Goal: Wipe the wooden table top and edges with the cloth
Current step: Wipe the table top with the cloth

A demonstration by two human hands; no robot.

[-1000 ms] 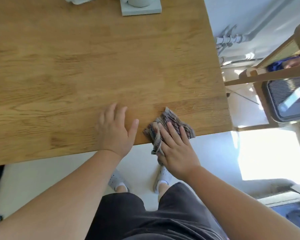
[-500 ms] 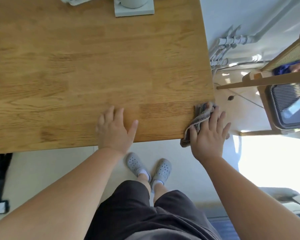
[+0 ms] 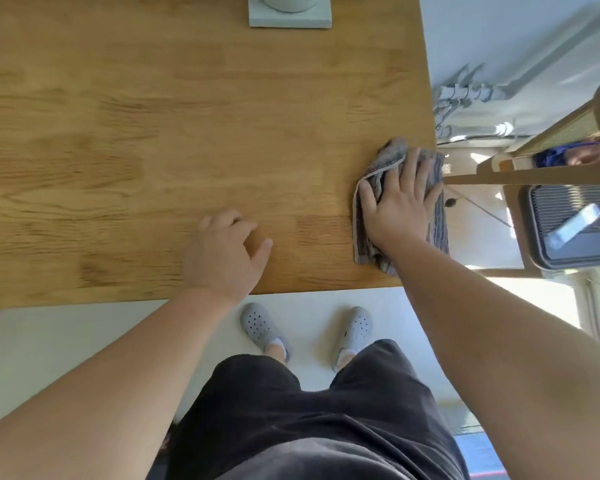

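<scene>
item: striped cloth (image 3: 389, 156), folded, at the right edge of the wooden table (image 3: 153, 133) near its front corner, part hanging over the side. right hand (image 3: 399, 202): fingers straight, pressing it flat. left hand (image 3: 222, 254): loosely curled, holding nothing, resting on the top. method: keep even palm pressure; wrap the cloth over the edge while sliding along it.

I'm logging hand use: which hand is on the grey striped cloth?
The right hand, spread flat on the grey striped cloth at the right edge of the wooden table; the left hand rests on bare wood.
</scene>
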